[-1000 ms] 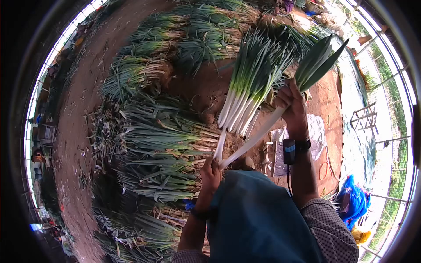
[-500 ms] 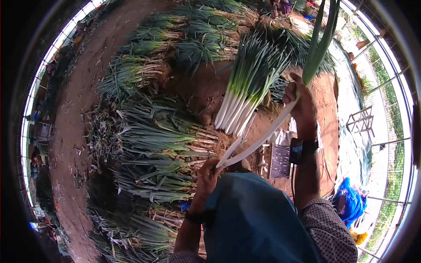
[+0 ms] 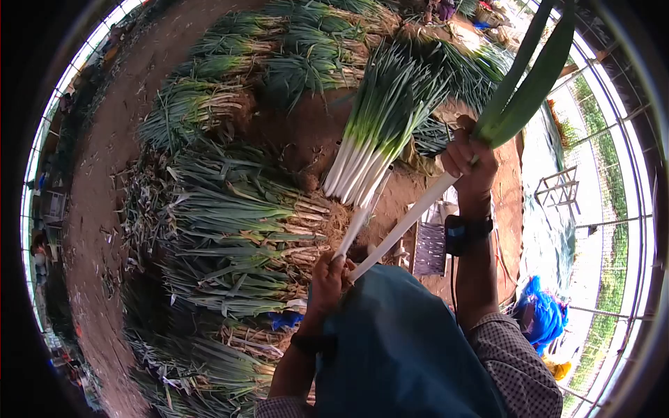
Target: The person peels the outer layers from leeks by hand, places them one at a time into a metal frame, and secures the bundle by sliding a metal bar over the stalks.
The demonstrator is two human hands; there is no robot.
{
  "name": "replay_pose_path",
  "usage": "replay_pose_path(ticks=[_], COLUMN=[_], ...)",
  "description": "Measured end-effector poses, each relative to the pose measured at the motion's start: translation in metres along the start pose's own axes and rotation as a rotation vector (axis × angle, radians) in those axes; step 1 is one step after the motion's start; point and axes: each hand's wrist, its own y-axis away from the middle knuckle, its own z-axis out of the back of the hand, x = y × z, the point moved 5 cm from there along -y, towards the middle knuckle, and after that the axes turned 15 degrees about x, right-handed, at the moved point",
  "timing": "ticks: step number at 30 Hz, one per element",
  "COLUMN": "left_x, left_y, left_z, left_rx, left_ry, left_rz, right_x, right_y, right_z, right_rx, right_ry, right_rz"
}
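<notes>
My right hand is closed around a green onion where its white shank meets the dark green leaves. The leaves rise past the hand to the upper right. The shank slants down to my left hand, which is closed by its lower end. From the left fingers a pale strip, seemingly peeled outer skin, points up and away from the shank. Just beyond it lies a stack of clean green onions with white shanks side by side.
Heaps of unpeeled green onions cover the ground at left, more bundles behind. A slatted crate stands beyond my apron. At right are a metal frame and a blue bundle.
The shank, bent before, is now straight. The pale strip has parted further from it at the left hand. My right hand has moved slightly left and down, and the view has shifted.
</notes>
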Motion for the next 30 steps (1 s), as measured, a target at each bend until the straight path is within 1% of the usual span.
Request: replay_pose_path(ticks=[3, 4, 7, 9, 10, 11, 12, 13, 14, 15, 17, 18, 19, 20, 21, 22, 23, 25, 28, 30], left_x=[-0.002, -0.004, 0.008, -0.006, -0.014, -0.039, -0.101, -0.143, -0.171, -0.180, -0.171, -0.150, -0.132, -0.127, -0.096, -0.069, -0.061, -0.048, -0.022, -0.005], left_y=[-0.001, 0.000, 0.002, 0.018, 0.034, 0.059, 0.094, 0.119, 0.136, 0.127, 0.102, 0.086, 0.073, 0.061, 0.050, 0.042, 0.037, 0.030, 0.029, 0.026], left_z=[0.008, 0.009, 0.023, 0.069, 0.130, 0.187, 0.212, 0.225, 0.234, 0.222, 0.168, 0.134, 0.097, 0.062, 0.045, 0.033, 0.024, 0.014, 0.006, -0.002], left_rx=[-0.029, -0.006, -0.046, -0.211, -0.412, -0.518, -0.537, -0.745, -0.949, -0.773, -0.383, -0.188, -0.098, -0.057, 0.015, 0.094, 0.132, 0.189, 0.226, 0.244], left_ry=[0.227, 0.250, 0.245, 0.003, -0.008, 0.194, 0.435, 0.223, 0.000, -0.286, -0.811, -0.681, -0.814, -0.951, -0.776, -0.597, -0.620, -0.669, -0.633, -0.720], left_rz=[-0.049, -0.070, -0.120, -0.023, -0.048, -0.424, -0.749, -0.699, -0.645, -0.498, -0.150, -0.029, -0.145, -0.293, -0.269, -0.240, -0.152, 0.030, -0.085, -0.135], right_x=[0.003, 0.004, 0.003, 0.001, 0.002, 0.002, 0.002, 0.001, 0.000, -0.003, -0.014, -0.018, -0.017, -0.020, -0.024, -0.024, -0.022, -0.018, -0.012, -0.010], right_y=[-0.003, -0.003, -0.002, 0.000, -0.001, 0.002, 0.007, 0.008, 0.007, 0.004, 0.000, -0.001, -0.003, -0.004, -0.004, -0.002, 0.000, 0.009, 0.030, 0.038], right_z=[0.003, 0.004, 0.006, 0.013, 0.016, 0.018, 0.020, 0.020, 0.020, 0.020, 0.017, 0.015, 0.014, 0.009, 0.005, 0.005, 0.005, 0.001, 0.010, 0.011], right_rx=[0.050, 0.056, 0.040, 0.012, -0.024, -0.066, -0.111, -0.109, -0.100, -0.091, -0.075, -0.080, -0.082, -0.072, -0.112, -0.114, -0.118, -0.193, -0.180, -0.219], right_ry=[-0.028, -0.031, -0.043, -0.042, -0.011, 0.019, 0.046, 0.045, 0.038, 0.027, -0.011, -0.014, -0.007, -0.022, -0.081, -0.048, -0.015, 0.027, 0.020, 0.014], right_rz=[0.025, 0.026, 0.021, 0.025, 0.026, 0.029, 0.025, 0.022, 0.026, 0.029, 0.030, 0.027, 0.032, 0.034, 0.060, 0.042, 0.020, 0.001, -0.018, -0.017])
